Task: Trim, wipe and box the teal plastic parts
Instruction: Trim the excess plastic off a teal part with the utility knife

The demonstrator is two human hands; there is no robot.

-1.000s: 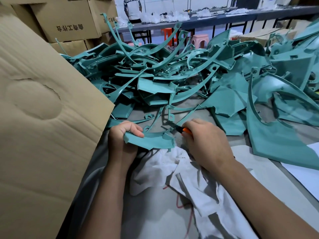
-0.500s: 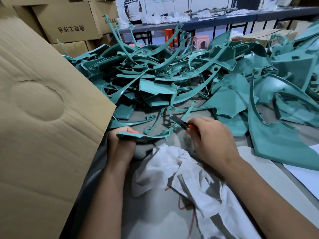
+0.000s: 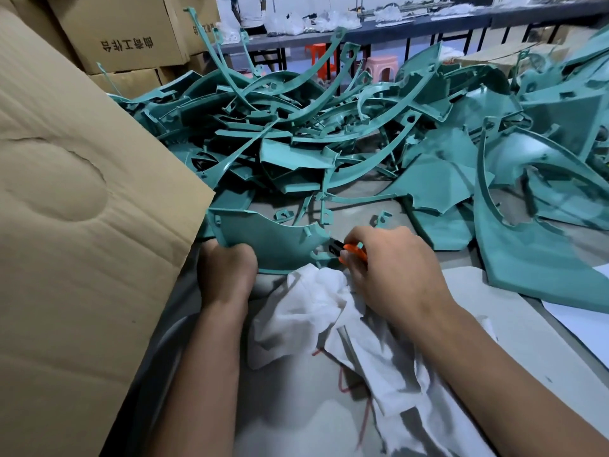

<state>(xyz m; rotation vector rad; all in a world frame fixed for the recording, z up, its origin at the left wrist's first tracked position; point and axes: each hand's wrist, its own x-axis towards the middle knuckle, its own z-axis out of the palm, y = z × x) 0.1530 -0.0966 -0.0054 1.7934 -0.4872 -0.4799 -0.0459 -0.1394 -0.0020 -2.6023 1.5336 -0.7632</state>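
A curved teal plastic panel stands tilted up on its lower edge, its inner face with small tabs toward me. My left hand grips its lower left edge. My right hand holds an orange and black trimming knife, whose tip is at the panel's right end. A crumpled white cloth lies on the grey table just below both hands. A big heap of teal parts fills the table behind.
A large cardboard box flap rises along the left, touching the panel's left end. Printed cartons stack at the back left. Wide teal panels crowd the right side. White paper lies at the right edge.
My left hand has turned the teal panel from lying nearly flat to standing up with its inner face toward me. My right hand with the knife stayed at the panel's right end.
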